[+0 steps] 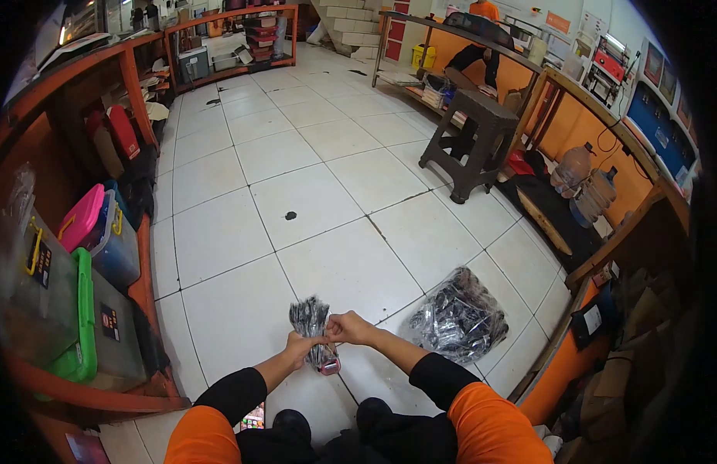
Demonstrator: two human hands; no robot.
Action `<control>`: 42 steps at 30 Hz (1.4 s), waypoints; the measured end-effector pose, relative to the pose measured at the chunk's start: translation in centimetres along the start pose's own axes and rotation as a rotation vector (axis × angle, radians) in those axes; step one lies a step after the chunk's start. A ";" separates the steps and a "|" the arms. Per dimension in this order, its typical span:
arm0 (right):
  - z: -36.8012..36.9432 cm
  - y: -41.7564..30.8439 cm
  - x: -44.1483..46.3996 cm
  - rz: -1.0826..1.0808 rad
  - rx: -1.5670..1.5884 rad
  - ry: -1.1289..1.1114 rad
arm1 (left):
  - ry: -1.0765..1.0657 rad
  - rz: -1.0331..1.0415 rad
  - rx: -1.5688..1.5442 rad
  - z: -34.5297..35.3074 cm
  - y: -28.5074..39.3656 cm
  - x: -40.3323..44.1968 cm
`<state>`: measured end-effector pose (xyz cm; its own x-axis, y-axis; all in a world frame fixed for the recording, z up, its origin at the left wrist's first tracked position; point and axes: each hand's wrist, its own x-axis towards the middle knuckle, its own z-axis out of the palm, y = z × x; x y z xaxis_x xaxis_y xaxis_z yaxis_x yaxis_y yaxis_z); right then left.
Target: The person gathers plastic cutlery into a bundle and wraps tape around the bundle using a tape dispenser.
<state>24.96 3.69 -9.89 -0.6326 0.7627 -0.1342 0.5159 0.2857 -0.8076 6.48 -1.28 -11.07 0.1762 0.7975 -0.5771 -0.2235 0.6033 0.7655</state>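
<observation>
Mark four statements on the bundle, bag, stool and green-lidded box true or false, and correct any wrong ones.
1. The left hand grips the shiny dark bundle. True.
2. The plastic bag lies on the stool. False: the plastic bag lies on the floor, to the right of the bundle.
3. The stool stands upright on the tiled floor. True.
4. The green-lidded box is on the person's right. False: it is on the left.
</observation>
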 end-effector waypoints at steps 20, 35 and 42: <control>1.8 1.1 0.7 -0.066 -0.163 0.056 | 0.030 -0.033 0.057 -1.2 -1.5 1.2; 0.7 0.6 1.0 -0.042 -0.113 -0.040 | -0.024 0.014 0.003 -1.5 -2.0 1.9; 1.0 0.2 0.8 -0.042 -0.166 -0.003 | 0.032 -0.018 0.048 -1.2 -1.4 1.3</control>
<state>23.95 3.74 -10.73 -0.6571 0.7466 -0.1044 0.5775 0.4095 -0.7063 5.87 -1.13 -13.23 0.1486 0.7868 -0.5990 -0.1746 0.6171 0.7673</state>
